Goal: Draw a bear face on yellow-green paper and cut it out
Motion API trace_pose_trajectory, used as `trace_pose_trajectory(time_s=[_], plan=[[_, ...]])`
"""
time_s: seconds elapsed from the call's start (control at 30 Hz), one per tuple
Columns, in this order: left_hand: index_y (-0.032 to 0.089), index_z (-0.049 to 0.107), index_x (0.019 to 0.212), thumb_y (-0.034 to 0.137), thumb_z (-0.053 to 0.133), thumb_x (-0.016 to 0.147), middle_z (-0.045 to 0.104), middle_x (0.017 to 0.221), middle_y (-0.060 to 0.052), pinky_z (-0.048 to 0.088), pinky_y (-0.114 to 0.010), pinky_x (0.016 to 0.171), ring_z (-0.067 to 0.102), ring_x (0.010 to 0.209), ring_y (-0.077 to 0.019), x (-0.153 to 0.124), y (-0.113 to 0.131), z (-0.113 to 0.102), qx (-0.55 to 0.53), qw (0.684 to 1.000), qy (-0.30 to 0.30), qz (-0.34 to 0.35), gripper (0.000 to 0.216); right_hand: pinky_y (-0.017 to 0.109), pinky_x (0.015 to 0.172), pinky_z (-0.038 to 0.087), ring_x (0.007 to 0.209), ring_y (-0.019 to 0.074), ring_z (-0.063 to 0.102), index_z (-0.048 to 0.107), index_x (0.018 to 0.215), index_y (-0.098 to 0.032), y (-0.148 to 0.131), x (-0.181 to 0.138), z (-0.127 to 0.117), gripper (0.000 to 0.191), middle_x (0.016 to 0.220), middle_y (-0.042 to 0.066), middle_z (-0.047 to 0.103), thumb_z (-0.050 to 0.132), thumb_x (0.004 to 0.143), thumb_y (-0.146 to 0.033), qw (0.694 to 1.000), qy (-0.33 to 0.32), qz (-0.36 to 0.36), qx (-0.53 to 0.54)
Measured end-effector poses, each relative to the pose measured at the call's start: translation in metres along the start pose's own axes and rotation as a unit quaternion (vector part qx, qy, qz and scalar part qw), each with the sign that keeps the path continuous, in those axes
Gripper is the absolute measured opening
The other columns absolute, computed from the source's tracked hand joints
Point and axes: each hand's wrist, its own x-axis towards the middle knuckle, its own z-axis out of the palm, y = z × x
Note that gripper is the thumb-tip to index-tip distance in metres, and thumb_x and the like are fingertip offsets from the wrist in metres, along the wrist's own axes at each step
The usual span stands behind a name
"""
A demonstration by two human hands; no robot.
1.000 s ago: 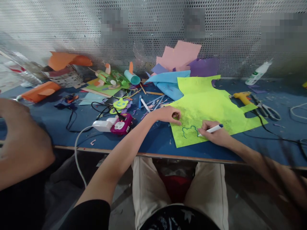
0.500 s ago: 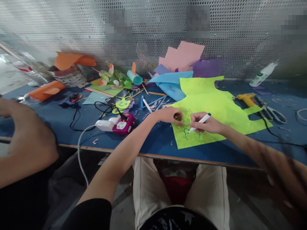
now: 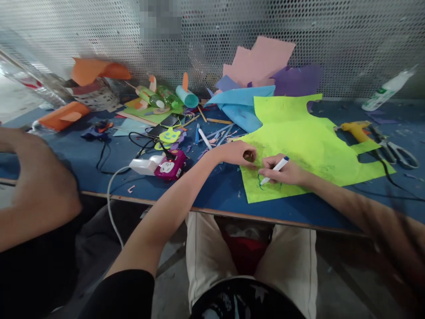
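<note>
In my right hand (image 3: 286, 172) is a white marker (image 3: 276, 171) with a blue end, its tip down on a bright yellow-green sheet (image 3: 299, 141). Under and beside the tip runs a small blue outline, partly covered by the hand. My left hand (image 3: 239, 154) rests on the sheet's left edge with thumb and fingers curled into a ring. A dark round patch shows inside that ring; whether it is an object or shaded sheet I cannot make out. The sheet has cut-out edges and dark smudges.
A yellow glue gun (image 3: 357, 130), scissors (image 3: 403, 155) and a white bottle (image 3: 388, 91) stand or lie at right. Left are a magenta plug adapter (image 3: 171, 165) and cable. Coloured sheets (image 3: 259, 62) lean on the mesh wall. Another person's arm (image 3: 43, 186) is far left.
The view has shifted slightly, so things at right appear farther right. The marker tip has moved a little along the blue outline. My left hand keeps its place on the sheet.
</note>
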Motion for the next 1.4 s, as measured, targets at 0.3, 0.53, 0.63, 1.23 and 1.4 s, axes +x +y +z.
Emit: trace_pose_trajectory(time_s=[0.3,0.53,0.63,1.23,1.4], plan=[[0.019,0.07,0.099,0.056,0.072,0.082,0.068,0.087,-0.004,0.035,-0.029,0.068,0.057,0.074,-0.0147,0.001,-0.002,0.001,0.01,1.0,0.003,0.0,0.041,0.019,0.043,0.031,0.043,0.0079,0.047,0.046,0.059,-0.02,-0.002,-0.001,-0.001,0.045,0.046,-0.003,0.055,0.067,0.094,-0.038,1.0,-0.022,0.007,0.015],[0.019,0.069,0.098,0.054,0.073,0.082,0.067,0.086,-0.004,0.035,-0.03,0.067,0.056,0.072,-0.0147,0.0,0.0,0.0,0.01,1.0,0.001,-0.001,0.038,0.02,0.044,0.029,0.044,0.0083,0.046,0.044,0.059,-0.02,-0.001,0.0,-0.001,0.044,0.047,-0.003,0.053,0.066,0.094,-0.036,0.999,-0.035,0.002,0.003],[0.019,0.069,0.096,0.057,0.073,0.081,0.065,0.084,-0.004,0.034,-0.03,0.068,0.055,0.071,-0.0142,0.0,0.0,0.0,0.007,1.0,0.0,0.0,0.042,0.021,0.047,0.025,0.047,0.0065,0.035,0.039,0.056,-0.021,0.002,0.001,-0.002,0.046,0.048,-0.006,0.041,0.061,0.094,-0.033,0.999,-0.033,-0.021,-0.016],[0.021,0.066,0.115,0.055,0.075,0.071,0.068,0.115,-0.006,0.042,-0.031,0.081,0.06,0.097,-0.0214,-0.008,0.011,-0.007,0.057,0.997,-0.054,-0.023,0.056,0.024,0.047,0.025,0.047,0.0071,0.034,0.039,0.06,-0.021,0.008,-0.006,-0.007,0.045,0.052,-0.007,0.038,0.061,0.097,-0.036,0.999,-0.02,-0.046,-0.019],[0.018,0.067,0.113,0.058,0.076,0.072,0.067,0.116,-0.008,0.043,-0.032,0.082,0.06,0.099,-0.0221,-0.009,0.015,-0.008,0.039,0.998,-0.052,-0.014,0.058,0.025,0.049,0.022,0.05,0.0068,0.029,0.032,0.06,-0.022,0.009,-0.006,-0.005,0.045,0.054,-0.008,0.029,0.057,0.096,-0.032,0.996,-0.021,-0.067,-0.048]])
